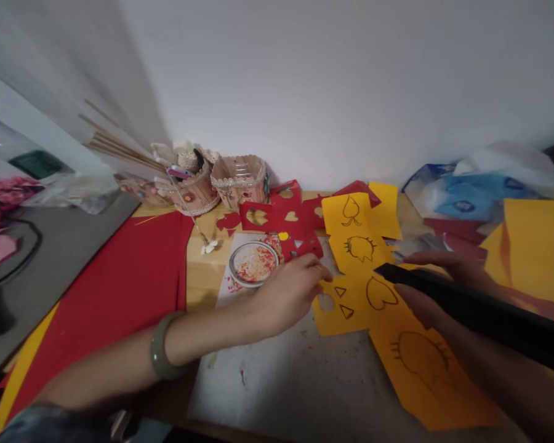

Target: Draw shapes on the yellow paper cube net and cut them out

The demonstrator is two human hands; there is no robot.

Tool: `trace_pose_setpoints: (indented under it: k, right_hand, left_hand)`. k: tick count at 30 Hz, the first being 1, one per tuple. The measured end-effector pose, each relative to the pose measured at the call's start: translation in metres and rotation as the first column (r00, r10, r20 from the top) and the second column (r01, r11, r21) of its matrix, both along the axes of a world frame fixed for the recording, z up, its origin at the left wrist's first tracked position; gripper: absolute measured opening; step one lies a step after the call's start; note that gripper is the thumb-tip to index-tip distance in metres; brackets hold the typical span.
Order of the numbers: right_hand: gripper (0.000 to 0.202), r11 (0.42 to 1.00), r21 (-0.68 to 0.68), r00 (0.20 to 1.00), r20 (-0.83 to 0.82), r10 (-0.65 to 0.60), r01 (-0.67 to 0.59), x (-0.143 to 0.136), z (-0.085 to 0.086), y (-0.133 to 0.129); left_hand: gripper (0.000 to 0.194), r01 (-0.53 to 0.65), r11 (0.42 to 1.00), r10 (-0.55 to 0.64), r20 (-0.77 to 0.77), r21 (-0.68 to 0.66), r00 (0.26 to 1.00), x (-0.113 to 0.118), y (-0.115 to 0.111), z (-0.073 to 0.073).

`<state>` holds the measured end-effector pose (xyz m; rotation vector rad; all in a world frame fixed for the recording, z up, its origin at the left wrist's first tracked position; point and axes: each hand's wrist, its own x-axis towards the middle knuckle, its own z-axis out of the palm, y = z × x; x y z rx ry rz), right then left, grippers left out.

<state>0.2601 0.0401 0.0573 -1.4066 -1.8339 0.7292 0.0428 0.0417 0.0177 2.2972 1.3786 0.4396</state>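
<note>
My left hand (290, 295), with a pale green bangle (164, 346) on the wrist, has its fingers pinched at the left edge of a yellow felt-like sheet (357, 314). Dark outlines of hearts, triangles and eyelash shapes are drawn on this cross-shaped sheet, and a round hole shows beside my fingertips. Over the sheet's right side, my right hand (425, 295) grips a long black tool (461, 307) with a slanted tip; its exact kind is unclear. The tip is near the drawn heart. Beneath lies a grey board (258, 381).
A red cut-out sheet (300, 215) lies behind, with a round dish of red and yellow scraps (253, 263) nearby. Decorated wooden holders (240, 178) stand by the wall. Red sheets (115, 295) lie left; plastic bags (471, 191) and yellow sheets (535, 246) lie right.
</note>
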Motion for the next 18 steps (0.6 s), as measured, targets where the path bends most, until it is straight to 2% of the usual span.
trace_pose_setpoints:
  k: [5,8,14,16,18]
  right_hand:
    - [0.023,0.983,-0.158,0.996,-0.030,0.086,-0.090,-0.004,-0.013,0.010]
    - [0.029,0.973,-0.216,0.997,0.006,0.081,-0.078,-0.004,-0.014,0.013]
    - [0.028,0.980,-0.191,0.998,0.019,0.067,-0.062,-0.002,-0.013,0.014]
    - [0.028,0.983,-0.172,0.998,0.006,0.063,-0.061,-0.004,-0.015,0.015]
    - [0.029,0.986,-0.153,0.998,-0.035,0.059,-0.063,-0.005,-0.017,0.016]
  left_hand:
    - [0.018,0.014,0.999,-0.010,-0.075,0.047,0.997,0.002,0.003,-0.002]
    - [0.016,0.045,0.995,-0.033,-0.135,0.091,0.990,-0.002,0.006,0.001]
    - [0.021,0.021,0.966,0.037,-0.220,0.259,0.975,-0.023,0.011,0.015]
    - [0.021,0.084,0.950,-0.011,-0.235,0.300,0.972,-0.024,0.008,0.020]
    - [0.022,0.187,0.928,-0.108,-0.247,0.324,0.963,-0.020,0.001,0.022]
